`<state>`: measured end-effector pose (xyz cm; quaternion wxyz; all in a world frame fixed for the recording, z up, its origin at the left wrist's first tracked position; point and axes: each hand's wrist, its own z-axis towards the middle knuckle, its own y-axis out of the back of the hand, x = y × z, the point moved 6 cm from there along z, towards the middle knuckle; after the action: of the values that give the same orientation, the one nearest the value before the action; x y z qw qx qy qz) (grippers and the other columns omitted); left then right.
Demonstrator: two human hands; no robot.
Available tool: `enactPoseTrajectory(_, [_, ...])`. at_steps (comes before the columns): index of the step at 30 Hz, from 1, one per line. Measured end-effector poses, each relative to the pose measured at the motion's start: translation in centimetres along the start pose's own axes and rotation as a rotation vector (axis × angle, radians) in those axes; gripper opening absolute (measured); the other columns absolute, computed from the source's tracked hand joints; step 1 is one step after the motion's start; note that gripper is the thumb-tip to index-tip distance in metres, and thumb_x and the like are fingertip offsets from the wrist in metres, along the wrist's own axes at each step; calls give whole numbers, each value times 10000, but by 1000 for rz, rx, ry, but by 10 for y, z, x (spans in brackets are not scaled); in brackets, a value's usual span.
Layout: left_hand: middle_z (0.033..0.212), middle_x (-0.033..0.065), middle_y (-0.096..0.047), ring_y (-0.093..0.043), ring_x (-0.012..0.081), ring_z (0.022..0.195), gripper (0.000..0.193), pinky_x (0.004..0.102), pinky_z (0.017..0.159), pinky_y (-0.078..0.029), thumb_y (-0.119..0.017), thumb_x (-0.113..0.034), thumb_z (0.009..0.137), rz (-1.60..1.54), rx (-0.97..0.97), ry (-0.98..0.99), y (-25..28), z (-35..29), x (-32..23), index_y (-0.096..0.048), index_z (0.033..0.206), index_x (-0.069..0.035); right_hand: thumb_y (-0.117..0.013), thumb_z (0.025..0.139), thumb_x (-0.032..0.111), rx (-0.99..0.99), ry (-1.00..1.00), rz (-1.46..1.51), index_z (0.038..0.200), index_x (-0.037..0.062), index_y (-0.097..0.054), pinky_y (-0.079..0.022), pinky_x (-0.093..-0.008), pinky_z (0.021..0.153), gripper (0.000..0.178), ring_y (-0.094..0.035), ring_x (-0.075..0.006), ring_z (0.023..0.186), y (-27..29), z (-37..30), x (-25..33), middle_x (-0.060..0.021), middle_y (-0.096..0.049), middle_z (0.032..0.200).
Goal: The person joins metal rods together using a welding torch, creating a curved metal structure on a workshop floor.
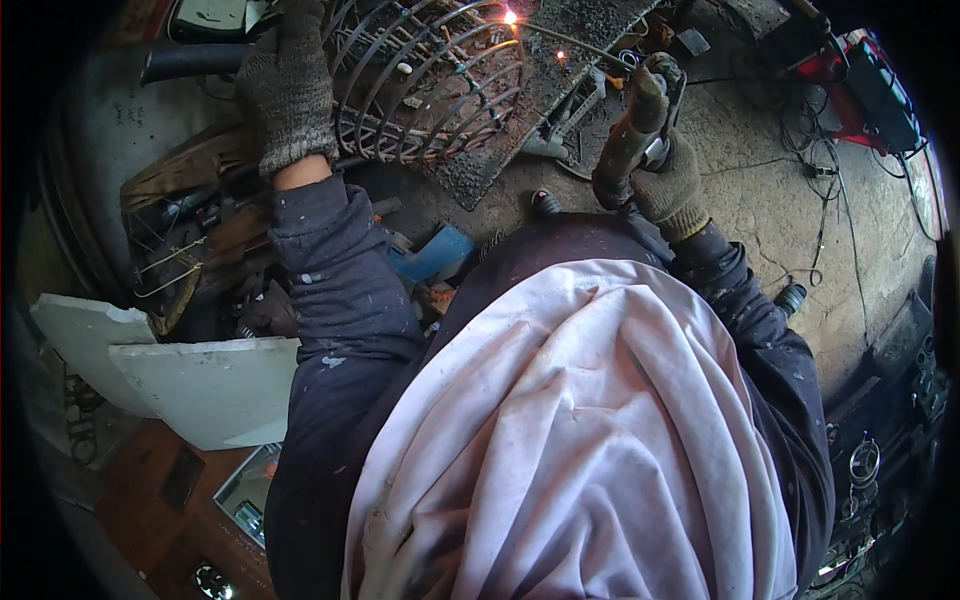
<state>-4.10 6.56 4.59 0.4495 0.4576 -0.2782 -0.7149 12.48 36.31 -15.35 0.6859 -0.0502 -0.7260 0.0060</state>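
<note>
My right hand (665, 185), in a knitted work glove, is closed round a worn brown electrode holder (640, 120). From it a thin welding rod (575, 45) reaches left to a bright arc at the rim of a metal cage (440, 75) of curved bars. Orange glow shows on the bars there. My left hand (290, 95), gloved too, is beside the cage's left side, closed round a black tube (195, 62) that sticks out to the left. Its fingertips are partly hidden near the upper edge.
The cage rests on a dirt-crusted metal table (470, 180). White boards (210, 385) and scrap lie at left. A red and black machine (870, 95) stands at far right, with cables (825, 180) trailing over the concrete floor. A blue piece (440, 250) lies below the table.
</note>
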Motion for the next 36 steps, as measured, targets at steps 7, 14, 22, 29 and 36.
enactPoseTrajectory(7, [834, 145, -672, -635, 287, 755, 319, 382, 694, -489, -601, -367, 877, 183, -55, -199, -2, -6, 4, -683, 1008, -88, -708, 793, 131, 105, 120, -273, 1124, 31, -580, -514, -302, 769, 369, -646, -181, 849, 0, 0, -8, -74, -658, 948])
enactPoseTrajectory(14, [827, 115, -672, -639, 273, 708, 271, 379, 652, -501, -605, -243, 863, 362, -93, -484, -8, -4, 12, -649, 1109, -140, -711, 802, 133, -29, 42, -50, 1076, 20, -614, -511, -282, 723, 312, -621, -133, 822, 4, 0, -1, -43, -639, 903])
enactPoseTrajectory(22, [831, 84, -662, -648, 294, 710, 420, 401, 626, -515, -574, -91, 839, 358, -90, -533, -9, 5, 18, -565, 1239, -218, -671, 704, 100, -60, -20, -126, 1116, 12, -612, -515, -285, 752, 425, -646, -128, 831, 5, -1, -14, -69, -685, 910])
enactPoseTrajectory(29, [867, 143, -665, -643, 338, 785, 285, 433, 691, -498, -598, -207, 870, 462, -89, -668, -3, -5, -16, -638, 1144, -139, -692, 691, 91, -42, -15, 18, 1107, 12, -618, -512, -277, 769, 430, -647, -120, 839, -1, -1, -14, -74, -690, 920])
enactPoseTrajectory(36, [878, 210, -670, -606, 352, 816, 533, 414, 778, -445, -604, -539, 846, -5, -27, -72, 4, 0, -5, -701, 932, -22, -706, 696, 106, -25, -12, -77, 1109, 15, -619, -513, -288, 766, 432, -649, -127, 847, -2, -1, -8, -76, -689, 909])
